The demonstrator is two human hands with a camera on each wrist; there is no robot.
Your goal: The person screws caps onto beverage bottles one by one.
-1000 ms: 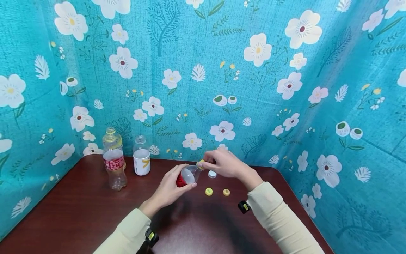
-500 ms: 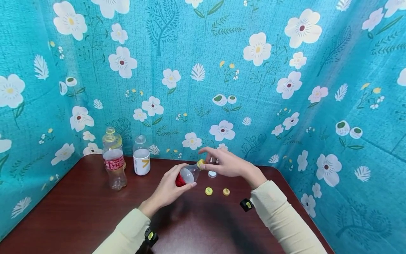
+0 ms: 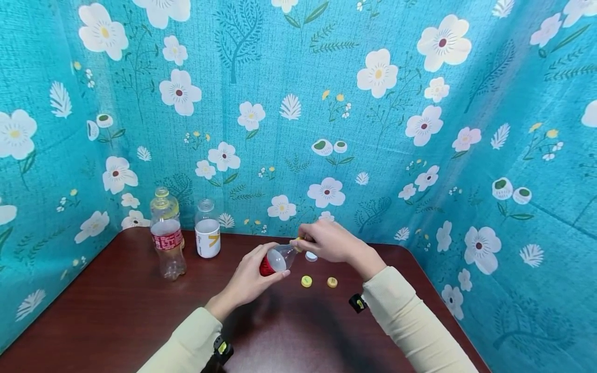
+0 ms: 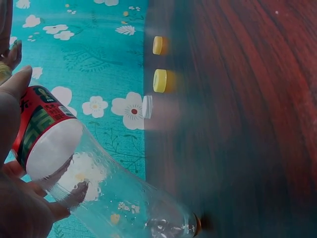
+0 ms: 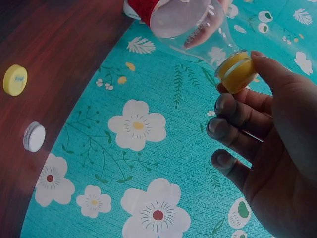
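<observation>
A clear plastic bottle [image 3: 283, 256] with a red label is held tilted above the table, its neck toward the upper right. Round its labelled middle my left hand [image 3: 247, 278] grips it, fingers behind and thumb in front. The right wrist view shows a yellow cap [image 5: 239, 75] on the bottle's mouth. My right hand [image 3: 332, 242] pinches this cap between thumb and index finger, while the other fingers curl beside it. In the left wrist view the clear lower part of the bottle [image 4: 124, 193] slants down toward the table; the head view hides most of it.
On the dark table [image 3: 116, 305], a yellow cap [image 3: 306, 281], an orange-yellow cap [image 3: 332, 282] and a white cap [image 3: 311, 256] lie near the hands. Uncapped bottles stand at back left, including a pink-labelled bottle [image 3: 168, 248] and a white-labelled bottle [image 3: 207, 238]. A floral curtain [image 3: 298, 129] borders the table.
Half a second ago my right index finger was lifted off the cap and the hand sat slightly back; now the fingers have closed on it again. My left hand and the bottle have barely moved.
</observation>
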